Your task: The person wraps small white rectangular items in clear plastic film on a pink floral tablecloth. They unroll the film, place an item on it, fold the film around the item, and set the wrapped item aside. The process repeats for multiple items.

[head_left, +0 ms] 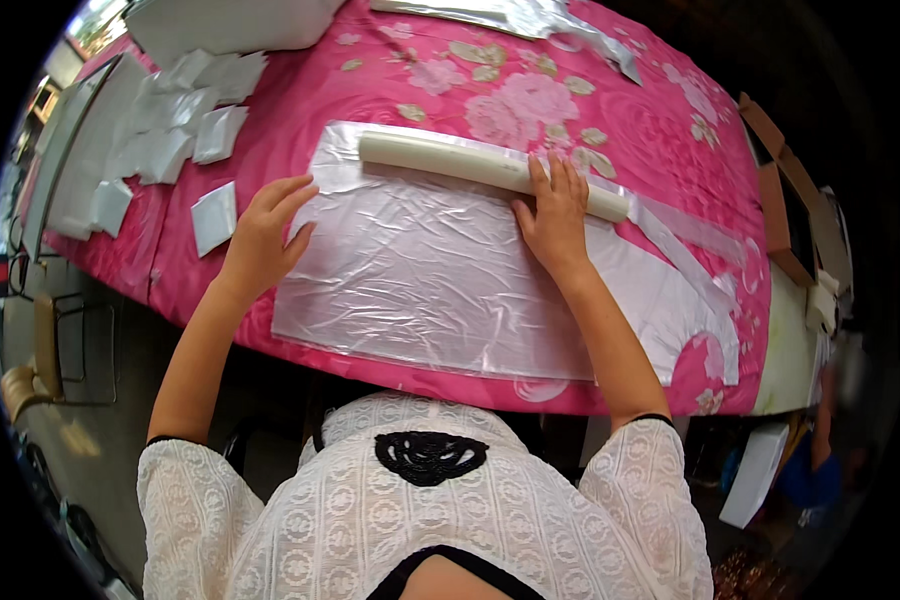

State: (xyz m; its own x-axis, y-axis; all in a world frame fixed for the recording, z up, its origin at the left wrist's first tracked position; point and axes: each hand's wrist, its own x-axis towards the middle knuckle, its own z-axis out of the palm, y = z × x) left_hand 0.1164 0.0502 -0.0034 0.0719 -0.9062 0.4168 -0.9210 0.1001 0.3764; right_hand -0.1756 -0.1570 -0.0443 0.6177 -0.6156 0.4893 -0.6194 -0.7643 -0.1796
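Observation:
A thin, shiny white plastic carrier bag (420, 270) lies flat and wrinkled on the table before me, its handle strips and curved cut-out at the right. Across its far side rests a smooth off-white tube (440, 160), slanting down to the right. My right hand (558, 215) lies over the tube's right half, fingers stretched across the top and thumb on the near side. At the bag's left edge, my left hand (270, 230) has its fingers apart and holds nothing; whether its fingertips touch the plastic I cannot tell.
A pink flowered cloth (530, 110) covers the table. Several folded plastic packets (175, 120) lie at the left, one packet (214, 218) near my left hand. More plastic bags (530, 20) lie at the far edge. An open cardboard box (790, 215) stands right; a chair (45, 350) stands lower left.

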